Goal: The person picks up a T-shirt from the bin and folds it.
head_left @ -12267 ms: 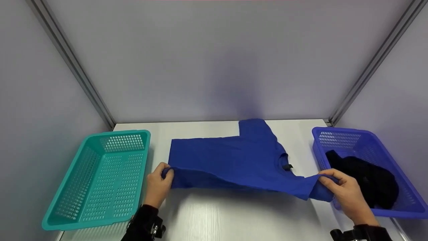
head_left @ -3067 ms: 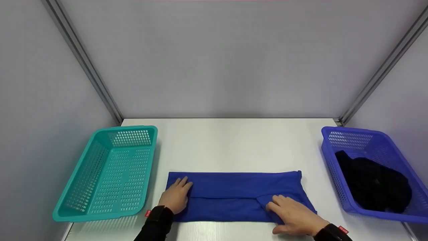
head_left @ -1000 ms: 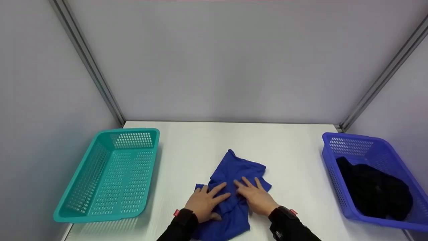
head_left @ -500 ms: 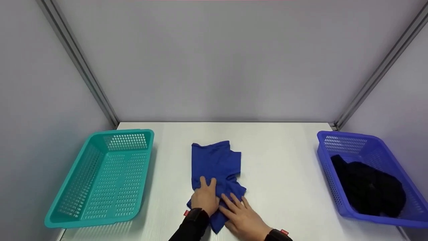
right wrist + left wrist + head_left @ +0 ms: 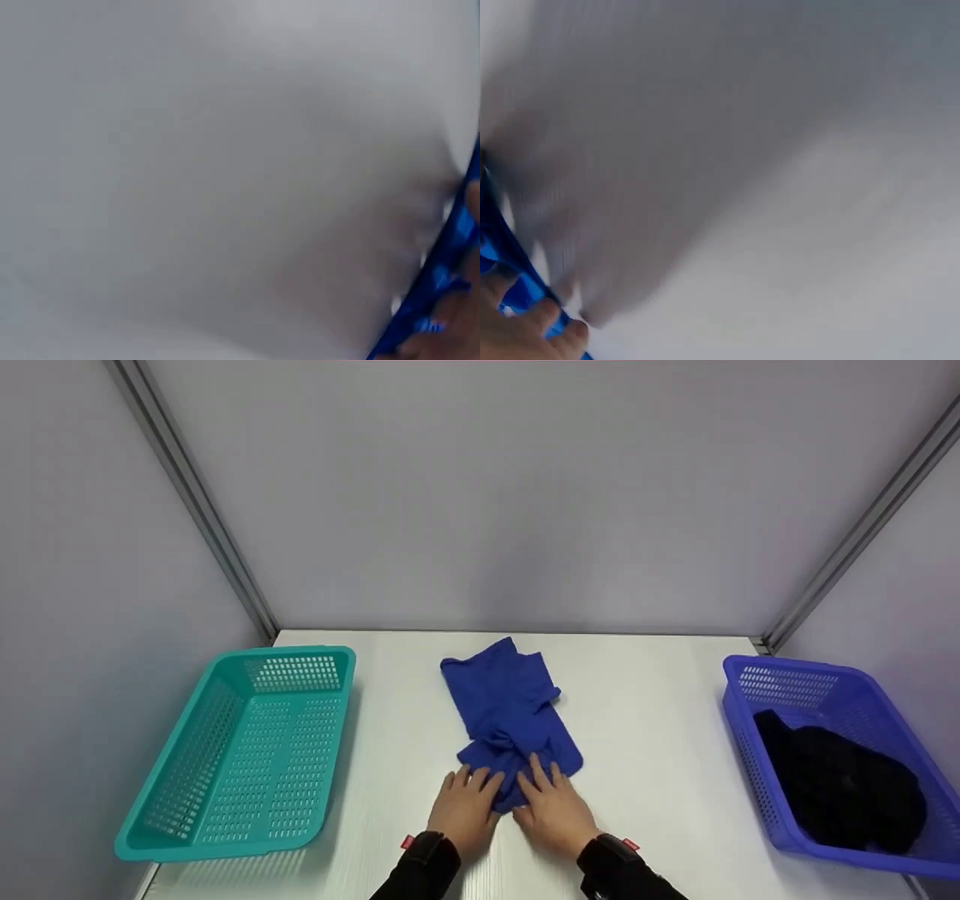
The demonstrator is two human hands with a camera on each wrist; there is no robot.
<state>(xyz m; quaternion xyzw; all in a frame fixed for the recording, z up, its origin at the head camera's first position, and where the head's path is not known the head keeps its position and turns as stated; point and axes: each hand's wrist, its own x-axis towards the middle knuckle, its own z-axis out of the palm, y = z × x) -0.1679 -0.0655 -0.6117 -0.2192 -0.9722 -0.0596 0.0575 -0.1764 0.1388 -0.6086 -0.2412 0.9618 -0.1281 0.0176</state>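
Observation:
A blue T-shirt (image 5: 499, 690) lies loosely folded and rumpled on the middle of the white table, its near end narrowing to a bunched point. My left hand (image 5: 463, 814) rests with spread, fairly straight fingers at the left of that near end. On the other side my right hand (image 5: 556, 816) touches the cloth, also with fingers extended. In the left wrist view, fingertips (image 5: 568, 337) meet the shirt's blue edge (image 5: 525, 281) at the lower left. The right wrist view catches only part of the right hand and a blurred strip of the shirt (image 5: 442, 262).
A green perforated basket (image 5: 322, 780) with nothing in it stands at the left of the table (image 5: 637, 720). At the right is a purple-blue basket (image 5: 757, 780) containing a black garment (image 5: 840, 787). Grey walls (image 5: 510, 510) enclose the back and sides.
Spread wide at first, the T-shirt became a long flat strip, then a short rumpled bundle. Over the last half second it has shifted away from me, and both hands have moved to its near end.

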